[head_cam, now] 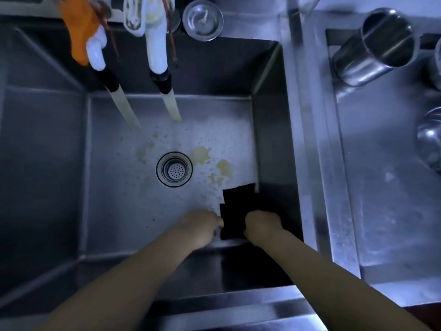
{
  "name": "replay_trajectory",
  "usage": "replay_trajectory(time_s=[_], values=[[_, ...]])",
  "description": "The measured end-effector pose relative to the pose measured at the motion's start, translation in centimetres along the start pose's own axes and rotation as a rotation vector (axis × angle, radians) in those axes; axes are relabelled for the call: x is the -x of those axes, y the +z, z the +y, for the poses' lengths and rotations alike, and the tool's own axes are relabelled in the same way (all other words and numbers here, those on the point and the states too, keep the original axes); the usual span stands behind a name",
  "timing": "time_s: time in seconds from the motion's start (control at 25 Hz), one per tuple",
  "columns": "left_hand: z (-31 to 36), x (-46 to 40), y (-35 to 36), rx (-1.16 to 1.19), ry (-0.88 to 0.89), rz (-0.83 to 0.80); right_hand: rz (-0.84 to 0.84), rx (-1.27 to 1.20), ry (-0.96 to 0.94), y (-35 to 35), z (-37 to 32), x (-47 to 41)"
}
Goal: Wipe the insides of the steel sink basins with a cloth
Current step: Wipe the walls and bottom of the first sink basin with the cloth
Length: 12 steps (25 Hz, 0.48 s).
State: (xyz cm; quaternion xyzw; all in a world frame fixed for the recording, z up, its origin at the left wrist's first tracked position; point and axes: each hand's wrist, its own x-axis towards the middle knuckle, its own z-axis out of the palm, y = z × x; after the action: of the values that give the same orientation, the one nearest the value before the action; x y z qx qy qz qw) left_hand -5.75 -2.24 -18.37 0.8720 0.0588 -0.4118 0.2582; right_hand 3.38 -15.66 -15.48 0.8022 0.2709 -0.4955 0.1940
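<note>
I note both forearms reaching down into the steel sink basin (274, 120). The left hand (202, 225) pinches the near left edge of the cloth (235, 209); the right hand (261, 224) grips its right edge. The cloth is dark, flat, in the basin's near right corner. Yellowish stains surround the drain strainer (174, 169). A steel cup (374, 47) lies tipped in the right basin (381, 187).

- We have one view, from a wide-angle camera worn on the head.
- We look steeply down into the steel sink basin (167, 211), close above it.
- Our forearms enter from the bottom edge; straight lines bow outward near the borders.
</note>
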Motion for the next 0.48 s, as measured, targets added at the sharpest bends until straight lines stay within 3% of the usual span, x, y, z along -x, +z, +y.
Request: replay_trajectory(time_s=[0.24, 0.32, 0.48], values=[[-4.6, 1.3, 0.3, -0.098, -0.098, 0.168, -0.117, -0.279, 0.125, 3.8, -2.5, -4.0], [-5.9, 1.4, 0.0, -0.124, -0.15, 0.247, -0.079, -0.406, 0.175, 4.4, -3.4, -5.0], [-9.1, 0.1, 0.9, -0.193, -0.126, 0.418, 0.326, -0.435, 0.074, 3.6, -3.1, -8.3]])
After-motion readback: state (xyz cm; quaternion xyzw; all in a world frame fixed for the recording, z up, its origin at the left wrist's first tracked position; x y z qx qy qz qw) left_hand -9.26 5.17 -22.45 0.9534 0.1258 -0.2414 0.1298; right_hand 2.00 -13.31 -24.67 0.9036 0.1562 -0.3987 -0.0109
